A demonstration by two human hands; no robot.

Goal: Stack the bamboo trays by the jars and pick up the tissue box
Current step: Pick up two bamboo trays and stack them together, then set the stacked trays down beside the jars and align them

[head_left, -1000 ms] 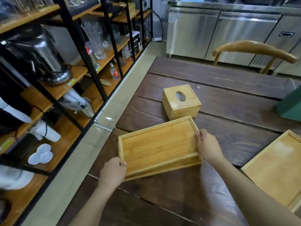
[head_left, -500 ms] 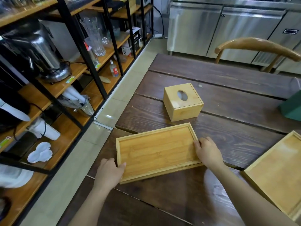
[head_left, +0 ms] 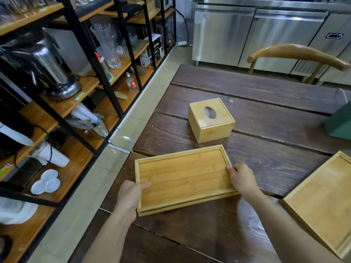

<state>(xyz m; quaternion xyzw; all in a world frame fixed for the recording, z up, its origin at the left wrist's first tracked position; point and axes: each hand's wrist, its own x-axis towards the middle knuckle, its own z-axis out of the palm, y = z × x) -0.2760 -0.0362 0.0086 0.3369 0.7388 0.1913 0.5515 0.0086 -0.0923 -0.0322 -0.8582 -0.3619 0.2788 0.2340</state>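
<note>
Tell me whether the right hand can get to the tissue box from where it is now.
Probably yes. The right hand rests on the stacked trays' right end, and only bare table lies between it and the tissue box just beyond.

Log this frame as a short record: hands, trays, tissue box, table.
left hand: grips near-left corner of the tray stack
right hand: grips the stack's right end
tray stack: two trays, one on the other, flat on the table
third tray: apart, at right
tissue box: untouched, behind the stack
table: dark wood planks
</note>
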